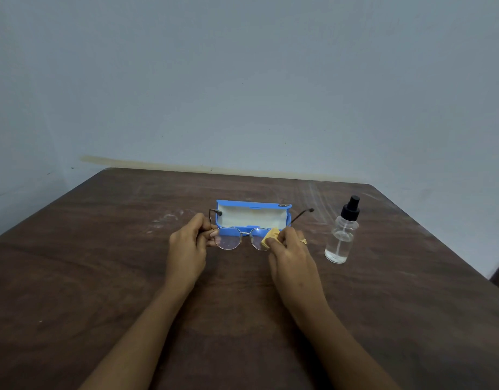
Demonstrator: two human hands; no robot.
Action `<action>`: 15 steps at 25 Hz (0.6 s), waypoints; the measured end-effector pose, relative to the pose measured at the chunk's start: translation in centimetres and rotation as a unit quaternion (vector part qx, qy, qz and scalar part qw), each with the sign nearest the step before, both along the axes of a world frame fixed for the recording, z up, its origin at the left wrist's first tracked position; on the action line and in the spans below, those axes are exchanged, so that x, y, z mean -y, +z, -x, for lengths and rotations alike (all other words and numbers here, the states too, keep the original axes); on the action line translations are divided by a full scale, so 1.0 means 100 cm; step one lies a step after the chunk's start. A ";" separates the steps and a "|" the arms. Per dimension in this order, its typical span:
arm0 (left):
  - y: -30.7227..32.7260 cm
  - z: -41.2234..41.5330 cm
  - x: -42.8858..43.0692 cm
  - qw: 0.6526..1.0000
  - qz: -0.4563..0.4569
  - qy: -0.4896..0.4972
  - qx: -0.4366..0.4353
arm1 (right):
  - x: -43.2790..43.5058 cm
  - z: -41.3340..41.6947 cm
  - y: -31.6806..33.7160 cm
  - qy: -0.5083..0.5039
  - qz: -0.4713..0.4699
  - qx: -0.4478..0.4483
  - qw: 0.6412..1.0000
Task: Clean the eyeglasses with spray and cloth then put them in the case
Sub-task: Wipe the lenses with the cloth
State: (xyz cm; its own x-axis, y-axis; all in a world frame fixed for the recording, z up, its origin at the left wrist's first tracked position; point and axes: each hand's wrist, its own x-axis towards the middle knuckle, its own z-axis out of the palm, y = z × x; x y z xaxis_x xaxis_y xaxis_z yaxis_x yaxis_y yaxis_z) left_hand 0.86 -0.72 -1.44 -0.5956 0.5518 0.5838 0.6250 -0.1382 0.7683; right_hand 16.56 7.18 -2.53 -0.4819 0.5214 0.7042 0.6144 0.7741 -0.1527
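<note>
Round thin-framed eyeglasses (228,238) are held above the table with their temples unfolded, pointing away from me. My left hand (188,249) grips the left hinge end of the frame. My right hand (290,253) pinches a small yellow cloth (269,238) against the right lens, covering part of it. Behind the glasses lies the blue case (252,216), open, with a cream lining. A clear spray bottle (341,235) with a black pump top stands upright to the right of my right hand.
The dark wooden table (102,277) shows pale smears near its far side. A plain grey-blue wall stands right behind the table's far edge. The table's right corner falls away near the bottle.
</note>
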 end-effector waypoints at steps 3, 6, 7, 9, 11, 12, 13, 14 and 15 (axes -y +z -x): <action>0.003 -0.004 0.002 1.000 -0.007 -0.015 -0.012 | 0.003 0.003 -0.001 -0.021 0.002 0.013 1.000; 0.004 -0.006 0.002 1.000 -0.007 -0.021 -0.006 | 0.004 0.008 -0.002 -0.023 -0.018 -0.005 1.000; 0.003 -0.007 0.001 1.000 -0.008 -0.024 -0.005 | 0.004 0.010 -0.002 -0.016 -0.003 -0.009 1.000; 0.002 -0.006 0.001 1.000 -0.013 -0.027 -0.002 | 0.002 0.011 -0.001 0.015 0.035 -0.004 0.999; 0.001 -0.005 0.000 0.999 -0.017 -0.027 0.002 | 0.002 0.010 -0.002 0.025 0.027 0.006 0.999; 0.001 -0.006 0.000 1.000 -0.017 -0.026 0.002 | 0.001 0.009 -0.003 0.022 0.024 0.006 0.999; 0.002 -0.008 0.000 1.000 -0.018 -0.025 0.001 | 0.001 0.008 -0.003 0.011 0.017 0.003 1.000; 0.003 -0.009 0.000 1.000 -0.019 -0.022 -0.002 | 0.001 0.008 -0.003 -0.005 0.008 0.001 1.000; 0.003 -0.011 0.000 1.000 -0.018 -0.018 -0.006 | 0.002 0.008 -0.002 -0.020 0.004 0.001 1.000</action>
State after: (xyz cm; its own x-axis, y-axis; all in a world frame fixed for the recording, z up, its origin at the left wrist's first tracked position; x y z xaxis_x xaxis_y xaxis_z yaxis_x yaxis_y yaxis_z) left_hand 1.95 -0.75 -1.10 -0.5679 0.5510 0.6114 0.6290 -0.1886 0.7542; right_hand 15.80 6.99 -2.76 -0.4625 0.5452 0.6992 0.6450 0.7480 -0.1565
